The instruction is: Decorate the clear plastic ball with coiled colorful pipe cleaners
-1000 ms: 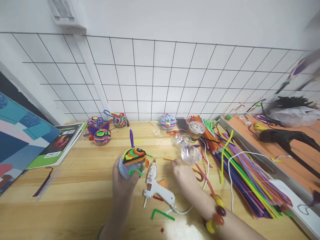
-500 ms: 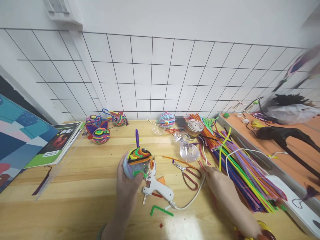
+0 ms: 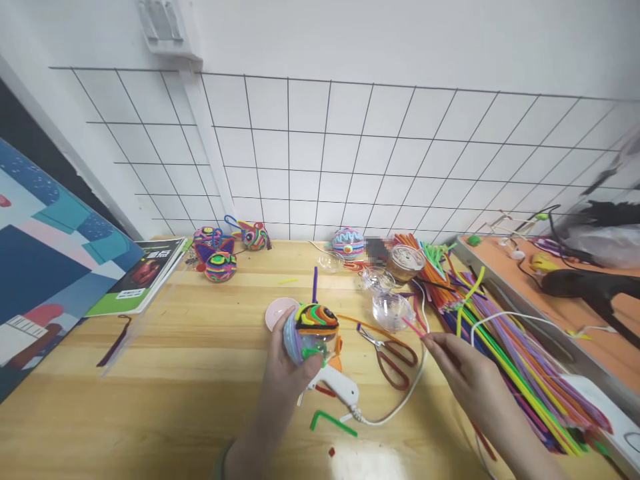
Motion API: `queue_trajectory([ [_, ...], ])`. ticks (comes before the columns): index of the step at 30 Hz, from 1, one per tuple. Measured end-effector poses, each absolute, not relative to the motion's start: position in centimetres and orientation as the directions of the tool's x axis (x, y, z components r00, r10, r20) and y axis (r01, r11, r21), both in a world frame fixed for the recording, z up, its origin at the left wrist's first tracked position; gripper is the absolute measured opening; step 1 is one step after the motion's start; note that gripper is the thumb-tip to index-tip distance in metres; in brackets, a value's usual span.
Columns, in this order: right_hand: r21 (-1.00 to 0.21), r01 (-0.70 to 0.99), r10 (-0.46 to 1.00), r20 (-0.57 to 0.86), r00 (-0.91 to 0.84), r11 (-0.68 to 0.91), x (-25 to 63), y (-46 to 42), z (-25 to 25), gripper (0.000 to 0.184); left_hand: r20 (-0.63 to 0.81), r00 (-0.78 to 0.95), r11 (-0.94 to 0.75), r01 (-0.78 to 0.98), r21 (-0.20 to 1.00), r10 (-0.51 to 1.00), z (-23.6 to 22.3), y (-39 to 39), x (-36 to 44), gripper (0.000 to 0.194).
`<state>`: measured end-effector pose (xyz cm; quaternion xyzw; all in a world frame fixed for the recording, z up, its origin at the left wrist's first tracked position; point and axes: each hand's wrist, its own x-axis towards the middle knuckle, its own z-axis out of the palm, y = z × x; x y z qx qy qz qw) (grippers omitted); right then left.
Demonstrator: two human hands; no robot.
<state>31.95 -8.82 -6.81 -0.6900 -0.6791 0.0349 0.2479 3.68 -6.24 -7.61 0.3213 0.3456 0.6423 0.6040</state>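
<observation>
Decorated plastic ball (image 3: 316, 323) is resting in the left hand (image 3: 291, 371), above the middle of the bench (image 3: 170, 380); that grip is curling round it, thumb pressing the near side, some fingers hidden behind. Clear plastic is showing between its coloured strips. Thumb and forefinger of the right hand (image 3: 467, 372) are pinching a pink pipe cleaner (image 3: 414, 327), its free end pointing up and away, well apart from the ball. A purple pipe cleaner (image 3: 315, 285) is rising behind the ball; whether it is attached, I cannot tell.

I'm judging the step in hand as holding the ball steady while handling a fresh strip; the next move is probably calling for a light pinch and a steady left hand.

Beneath the ball, a white glue gun (image 3: 341, 387) is lying partly hidden, so its nozzle is deserving care. Scissors (image 3: 381, 345) are spreading their handles between the hands, and a white cord (image 3: 403, 405) is looping close by the right fingertips. Beyond the strip, a clear half-shell (image 3: 393, 312) is crowding the far side; a pipe-cleaner bundle (image 3: 535, 377) is hemming in the right. Open wood is stretching left of the left forearm, offering the easiest room for moving.
</observation>
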Motion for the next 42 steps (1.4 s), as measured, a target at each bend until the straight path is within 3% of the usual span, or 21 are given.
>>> queue_trajectory([
  [2,-0.454,0.872,0.937,0.35,-0.015,0.183,30.2,-9.4,-5.1,0.026,-0.021,-0.064,-0.019,-0.562,0.827,0.998,-7.3,-6.6,4.1,0.08],
  [5,-0.417,0.789,0.845,0.483,-0.228,0.451,27.1,-10.3,-2.9,0.019,-0.049,-0.04,0.019,-0.546,0.838,0.998,-7.0,-6.9,4.3,0.08],
  [10,-0.448,0.626,0.755,0.523,-0.396,0.638,23.0,-10.8,-1.7,0.027,-0.053,0.079,0.087,-0.531,0.843,0.995,-6.2,-7.4,4.2,0.072],
  [23,-0.347,0.651,0.674,0.649,-0.353,0.675,20.4,-10.2,-2.9,0.01,0.024,0.297,0.152,-0.552,0.82,0.955,-6.3,-7.8,3.8,0.072],
  [42,-0.385,0.662,0.694,0.66,-0.29,0.643,20.2,-10.0,-3.2,0.009,0.011,0.203,0.081,-0.44,0.894,0.979,-8.5,-7.0,3.8,0.054],
])
